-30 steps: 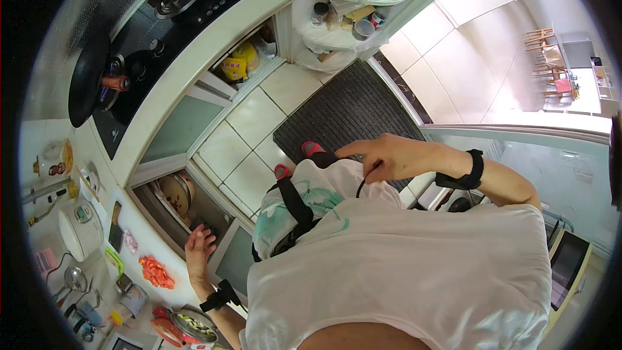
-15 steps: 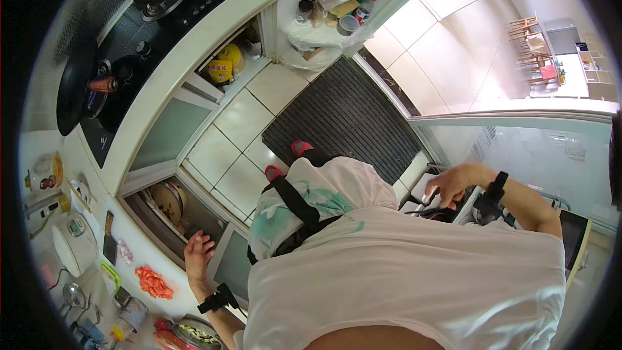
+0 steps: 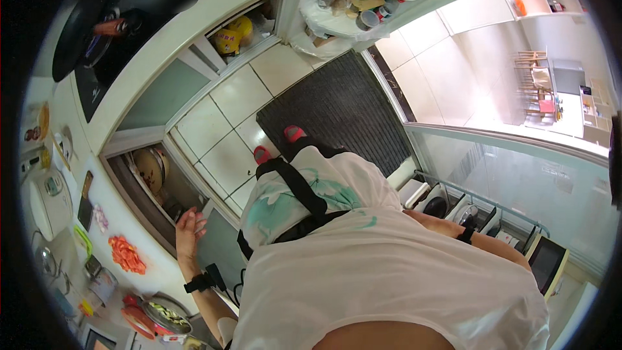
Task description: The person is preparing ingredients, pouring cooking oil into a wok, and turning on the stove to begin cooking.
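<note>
My left hand [image 3: 190,228] is beside the open lower cabinet [image 3: 123,167], its fingers loosely bent and apart with nothing seen in them. A dark object [image 3: 175,210] lies in the cabinet just past the fingertips; its kind is unclear. Deeper inside stands a round tan pot or basket [image 3: 152,170]. My right hand [image 3: 427,221] reaches past my hip along a rack [image 3: 512,210]; its fingers are hidden by my shirt. Close to it on the rack are a black pan [image 3: 435,206] and a glass lid [image 3: 468,215].
At left, the counter [image 3: 113,230] carries chopped red pieces [image 3: 127,255], a knife [image 3: 85,201] and a rice cooker [image 3: 50,204]. A stove [image 3: 146,13] stands farther ahead. A dark ribbed mat [image 3: 337,113] lies before my feet. A glass door [image 3: 518,162] is at right.
My right hand has dropped from above the rack to beside my hip, and its fingers have gone out of sight. The view has shifted slightly; my left hand stays by the cabinet.
</note>
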Motion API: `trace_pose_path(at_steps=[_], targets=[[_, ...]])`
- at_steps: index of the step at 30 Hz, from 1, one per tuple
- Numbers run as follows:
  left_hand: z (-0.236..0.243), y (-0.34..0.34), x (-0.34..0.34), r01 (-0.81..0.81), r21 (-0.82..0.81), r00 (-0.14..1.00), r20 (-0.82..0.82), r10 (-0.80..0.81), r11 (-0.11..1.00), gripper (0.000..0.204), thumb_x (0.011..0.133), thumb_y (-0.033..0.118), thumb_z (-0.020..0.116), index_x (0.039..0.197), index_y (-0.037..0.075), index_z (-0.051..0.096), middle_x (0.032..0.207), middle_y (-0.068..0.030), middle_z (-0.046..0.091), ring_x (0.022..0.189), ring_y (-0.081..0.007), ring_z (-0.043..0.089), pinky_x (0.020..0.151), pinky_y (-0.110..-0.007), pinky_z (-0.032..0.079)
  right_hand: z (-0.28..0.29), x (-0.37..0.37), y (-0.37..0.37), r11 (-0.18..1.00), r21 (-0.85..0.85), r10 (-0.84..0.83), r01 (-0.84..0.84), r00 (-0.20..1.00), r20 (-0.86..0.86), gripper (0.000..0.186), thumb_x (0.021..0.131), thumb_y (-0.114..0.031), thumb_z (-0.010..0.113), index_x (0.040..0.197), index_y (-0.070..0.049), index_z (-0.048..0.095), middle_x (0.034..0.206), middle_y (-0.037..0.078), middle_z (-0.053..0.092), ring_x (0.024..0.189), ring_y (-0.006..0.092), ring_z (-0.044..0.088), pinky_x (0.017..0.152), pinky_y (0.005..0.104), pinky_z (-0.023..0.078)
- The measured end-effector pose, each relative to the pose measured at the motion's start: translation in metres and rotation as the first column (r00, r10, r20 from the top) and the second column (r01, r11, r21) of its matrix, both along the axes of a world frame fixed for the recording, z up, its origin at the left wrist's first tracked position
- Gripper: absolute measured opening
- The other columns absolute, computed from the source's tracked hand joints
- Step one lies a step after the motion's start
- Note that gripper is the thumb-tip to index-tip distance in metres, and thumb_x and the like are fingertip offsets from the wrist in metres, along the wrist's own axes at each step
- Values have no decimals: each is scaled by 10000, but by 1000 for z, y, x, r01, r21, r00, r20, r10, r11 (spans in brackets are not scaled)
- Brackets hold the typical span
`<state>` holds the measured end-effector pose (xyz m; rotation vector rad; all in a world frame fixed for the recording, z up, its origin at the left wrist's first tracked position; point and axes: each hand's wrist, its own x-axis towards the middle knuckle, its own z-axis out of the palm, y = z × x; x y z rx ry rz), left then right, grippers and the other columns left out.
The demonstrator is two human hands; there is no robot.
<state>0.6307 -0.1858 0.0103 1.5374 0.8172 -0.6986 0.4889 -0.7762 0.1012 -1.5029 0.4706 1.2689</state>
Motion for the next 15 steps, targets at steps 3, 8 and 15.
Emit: trace_pose_path(at_steps=[3, 8, 15], targets=[[14, 0, -7, 0, 59, 999, -39, 3, 998, 468, 906, 401, 554, 1230, 65, 525, 1020, -50, 619, 828, -121, 605, 693, -258, 484, -3, 3, 2, 997, -56, 52, -51, 999, 12, 303, 723, -19, 690, 937, -7, 476, 782, 81, 659, 704, 139, 625, 608, 271, 486], [13, 17, -18, 30, 78, 999, -47, -26, 997, 494, 905, 423, 544, 1240, 60, 525, 1036, -34, 610, 868, -115, 586, 709, -255, 469, 23, 41, -9, 890, -154, -360, 428, 869, 339, 289, 741, 97, 600, 944, -17, 430, 687, 51, 592, 621, 120, 574, 590, 225, 462], [35, 9, 9, -2, 104, 999, 43, -3, 995, 466, 917, 391, 540, 1244, 60, 527, 1064, -27, 605, 864, -93, 575, 721, -243, 465, 69, 153, 54, 898, -431, 323, 85, 538, 779, 263, 801, 39, 569, 1036, -35, 474, 648, 62, 532, 581, 198, 564, 547, 289, 438]])
